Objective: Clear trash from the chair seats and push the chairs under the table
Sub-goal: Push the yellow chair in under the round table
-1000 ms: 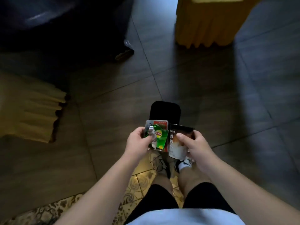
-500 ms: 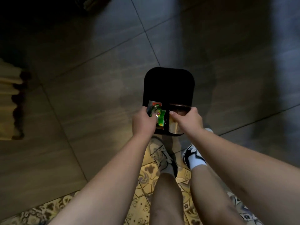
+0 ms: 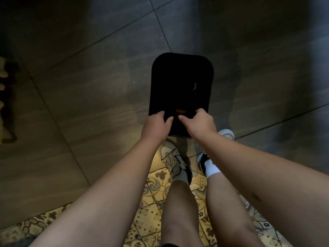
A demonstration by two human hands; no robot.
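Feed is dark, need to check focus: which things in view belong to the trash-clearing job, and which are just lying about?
Job:
- black bin, open-topped
- left hand and right hand, empty over its near rim

Lying about:
- grey floor tiles
- patterned floor tiles
- yellow cloth at left edge

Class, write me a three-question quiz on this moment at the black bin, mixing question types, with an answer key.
1. True or false: the left hand and right hand are both over the near edge of the black bin.
2. Multiple choice: the floor under the shoes is A) patterned tile, B) grass, C) bare sand.
3. Fill in: neither hand visibly holds any ____.

Key: 1 true; 2 A; 3 trash.
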